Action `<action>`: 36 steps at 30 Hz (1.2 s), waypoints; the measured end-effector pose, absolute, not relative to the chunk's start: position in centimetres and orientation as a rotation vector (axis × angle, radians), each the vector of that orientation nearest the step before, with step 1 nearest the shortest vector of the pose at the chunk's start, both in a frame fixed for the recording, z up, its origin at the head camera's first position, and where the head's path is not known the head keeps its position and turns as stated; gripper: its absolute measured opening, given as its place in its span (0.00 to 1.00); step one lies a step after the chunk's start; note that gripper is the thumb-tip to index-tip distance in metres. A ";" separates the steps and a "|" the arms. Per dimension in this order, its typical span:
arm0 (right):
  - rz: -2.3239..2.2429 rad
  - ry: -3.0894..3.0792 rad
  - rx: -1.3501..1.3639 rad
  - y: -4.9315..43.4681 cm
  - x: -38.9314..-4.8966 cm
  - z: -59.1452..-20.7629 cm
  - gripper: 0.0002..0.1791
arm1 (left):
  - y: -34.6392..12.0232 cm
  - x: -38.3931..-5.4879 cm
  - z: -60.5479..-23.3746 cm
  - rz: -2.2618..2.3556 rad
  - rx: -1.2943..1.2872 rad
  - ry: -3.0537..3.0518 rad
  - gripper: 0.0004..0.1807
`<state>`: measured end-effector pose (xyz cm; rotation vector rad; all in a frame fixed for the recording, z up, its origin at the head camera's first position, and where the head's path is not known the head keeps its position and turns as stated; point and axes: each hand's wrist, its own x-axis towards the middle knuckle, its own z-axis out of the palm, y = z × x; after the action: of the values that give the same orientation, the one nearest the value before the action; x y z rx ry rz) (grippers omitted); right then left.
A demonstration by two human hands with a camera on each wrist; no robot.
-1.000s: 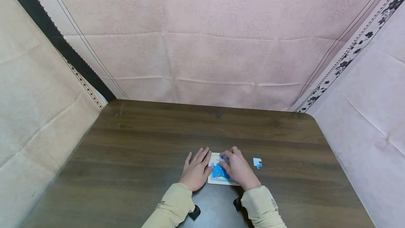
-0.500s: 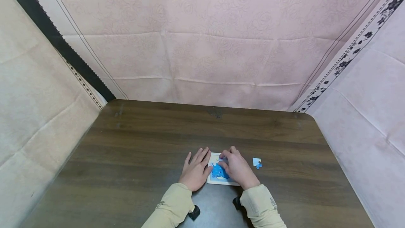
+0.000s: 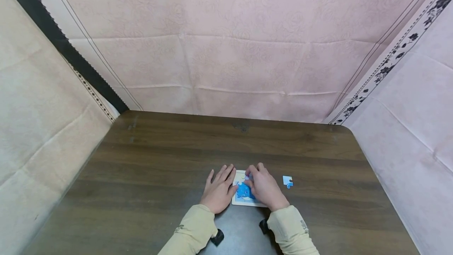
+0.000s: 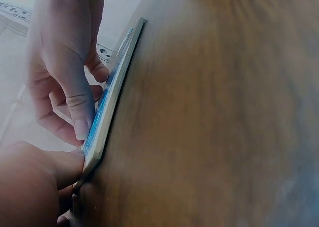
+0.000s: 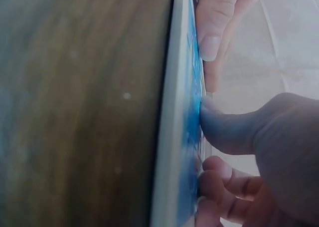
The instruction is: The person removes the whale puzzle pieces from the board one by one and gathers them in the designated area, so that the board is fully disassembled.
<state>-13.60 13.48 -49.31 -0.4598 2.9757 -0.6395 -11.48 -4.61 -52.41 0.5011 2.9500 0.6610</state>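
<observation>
A small jigsaw puzzle in a pale frame [image 3: 249, 204], with a blue picture, lies on the table near the person. My left hand [image 3: 218, 193] lies flat beside the frame's left side, fingers straight and spread, the thumb on the puzzle's edge. Over the upper right part of the puzzle is my right hand [image 3: 267, 188]. Its curled fingers and thumb pinch a puzzle piece [image 3: 251, 177] low at the board, mostly hidden by the hand. In the right wrist view, the right thumb [image 5: 227, 129] presses against the blue surface. A loose blue and white puzzle piece [image 3: 287, 181] lies to the right.
The brown wooden table [image 3: 170, 152] reaches back to a pale pink patterned cloth [image 3: 226, 58]. More cloth hangs at the left and right sides. Black straps [image 3: 217, 237] show under the wrists at the beige sleeves [image 3: 194, 227].
The right hand's thumb and index finger shift slightly at the puzzle, the hand drifting a little left. The left hand and the loose piece stay where they were.
</observation>
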 end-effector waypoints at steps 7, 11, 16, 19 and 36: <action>-0.658 2.983 -0.491 13.6 -13.6 -49.2 0.10 | -4.6 -11.6 -52.4 0.652 0.509 2.957 0.33; -0.680 2.978 -0.482 13.6 -13.5 -49.2 0.10 | -4.6 -11.6 -52.4 0.651 0.503 2.960 0.34; -0.704 2.972 -0.467 13.6 -13.4 -49.4 0.10 | -4.6 -11.6 -52.6 0.643 0.502 2.963 0.34; -0.709 2.967 -0.462 13.6 -13.4 -49.3 0.10 | -4.6 -11.6 -52.7 0.645 0.499 2.959 0.34; -0.684 2.950 -0.418 13.6 -13.6 -49.4 0.13 | -4.7 -11.4 -52.5 0.680 0.497 2.945 0.34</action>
<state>-13.58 13.55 -49.41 -0.4181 2.9504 -0.6836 -11.40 -4.67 -52.50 0.4971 2.9454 0.6800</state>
